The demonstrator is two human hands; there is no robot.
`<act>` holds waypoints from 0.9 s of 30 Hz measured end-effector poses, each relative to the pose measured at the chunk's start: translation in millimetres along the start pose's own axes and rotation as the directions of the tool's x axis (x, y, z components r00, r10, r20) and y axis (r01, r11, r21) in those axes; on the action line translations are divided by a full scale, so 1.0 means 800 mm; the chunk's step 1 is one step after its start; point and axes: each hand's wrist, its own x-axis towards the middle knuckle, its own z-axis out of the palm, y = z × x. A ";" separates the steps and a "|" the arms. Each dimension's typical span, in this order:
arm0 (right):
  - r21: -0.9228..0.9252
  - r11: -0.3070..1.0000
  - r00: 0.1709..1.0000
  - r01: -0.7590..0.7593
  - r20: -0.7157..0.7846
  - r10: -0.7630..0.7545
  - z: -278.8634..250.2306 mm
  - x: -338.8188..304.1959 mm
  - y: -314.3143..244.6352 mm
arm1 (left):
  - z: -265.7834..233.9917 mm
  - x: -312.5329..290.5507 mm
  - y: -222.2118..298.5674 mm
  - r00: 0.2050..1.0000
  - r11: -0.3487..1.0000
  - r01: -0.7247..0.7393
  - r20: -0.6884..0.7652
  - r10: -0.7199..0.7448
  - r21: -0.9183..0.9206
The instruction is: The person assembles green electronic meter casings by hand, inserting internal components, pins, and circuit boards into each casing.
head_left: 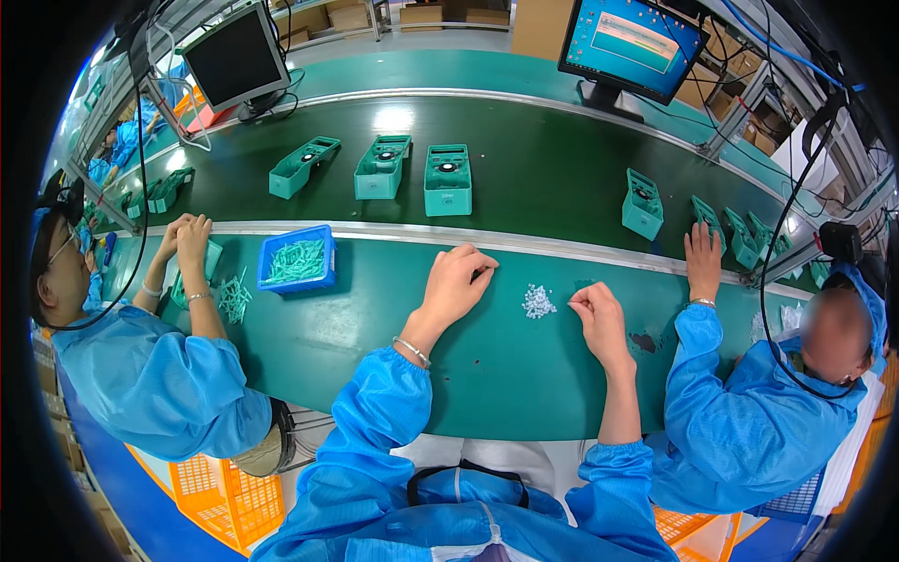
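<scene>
My left hand (456, 284) rests over the front edge strip of the green table, fingers curled inward; a dark spot shows by the fingertips, but whatever they hold is hidden. My right hand (600, 318) is just right of a small pile of pale, whitish-blue pieces (538, 302). Its thumb and forefinger are pinched together, and anything between them is too small to make out. Beyond my hands, on the dark green conveyor belt (543, 187), stand several open green plastic housings, one of them (449, 181) straight ahead with a round black part inside.
A blue bin (298, 258) of thin green strips stands left on the table (468, 393), beside a loose strip pile (234, 296). Co-workers in blue sit on both sides; the right one's hand (702, 258) reaches to a housing. Two monitors stand behind the belt.
</scene>
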 end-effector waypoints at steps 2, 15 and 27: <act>0.000 1.000 1.000 0.001 0.004 -0.001 0.000 0.000 -0.001 | -0.001 0.000 0.000 1.000 1.000 0.004 0.001 -0.004 0.004; 0.009 1.000 1.000 -0.003 0.004 0.003 0.001 0.001 0.001 | 0.000 0.001 0.001 1.000 1.000 -0.011 -0.005 0.011 0.018; -0.001 1.000 1.000 -0.004 0.003 0.004 0.002 -0.001 0.000 | -0.001 -0.002 -0.001 0.999 0.999 -0.032 -0.020 0.032 0.013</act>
